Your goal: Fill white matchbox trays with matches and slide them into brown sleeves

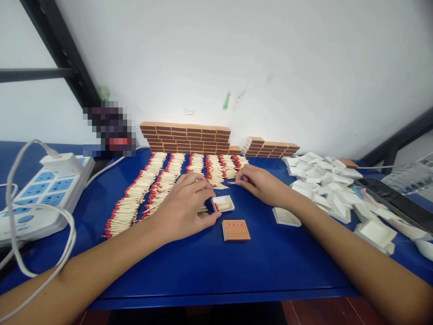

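Observation:
Several rows of red-tipped matches lie on the blue table. My left hand rests palm down over the near ends of the middle rows, fingers curled, thumb beside a small white tray with a few matches in it. My right hand pinches a match at the near end of the right-hand rows. An orange matchbox sleeve lies flat just in front of the tray. An empty white tray sits by my right wrist.
Stacked orange matchboxes line the wall, with a lower stack to the right. A heap of empty white trays fills the right side. A phone lies far right. A white power strip with cables sits left.

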A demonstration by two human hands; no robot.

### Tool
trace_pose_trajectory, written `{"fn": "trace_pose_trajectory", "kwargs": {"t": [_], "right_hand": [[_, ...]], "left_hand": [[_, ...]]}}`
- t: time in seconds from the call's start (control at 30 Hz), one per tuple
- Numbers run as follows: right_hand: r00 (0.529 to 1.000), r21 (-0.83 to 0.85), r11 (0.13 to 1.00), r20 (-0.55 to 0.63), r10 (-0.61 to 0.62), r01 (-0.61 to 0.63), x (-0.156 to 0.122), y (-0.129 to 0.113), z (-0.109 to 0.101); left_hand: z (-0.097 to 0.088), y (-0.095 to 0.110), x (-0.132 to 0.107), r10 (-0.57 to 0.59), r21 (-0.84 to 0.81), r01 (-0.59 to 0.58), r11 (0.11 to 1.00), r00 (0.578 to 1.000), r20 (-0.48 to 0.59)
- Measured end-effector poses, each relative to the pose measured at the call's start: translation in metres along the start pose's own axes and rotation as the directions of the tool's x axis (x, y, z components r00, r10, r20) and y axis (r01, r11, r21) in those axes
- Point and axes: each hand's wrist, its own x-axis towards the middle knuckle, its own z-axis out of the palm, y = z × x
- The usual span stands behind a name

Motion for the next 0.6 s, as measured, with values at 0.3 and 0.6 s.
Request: {"fn": "trace_pose_trajectory", "kwargs": {"t": [0.3,0.6], "right_hand": [[0.991,0.093,0.988,0.033,-0.129,0.125,-0.014,-0.062,0.001],[0.988,0.061,0.998,-0.15,-0.018,0.027,0.0,-0.01,0.0]], "left_hand": [[0.001,0.0,0.0,-0.018,0.012,0.018,1.0,1.0,-0.004],[0.0,0.003,0.0,0.008,0.002,-0.008,1.0,1.0,-0.008]]}}
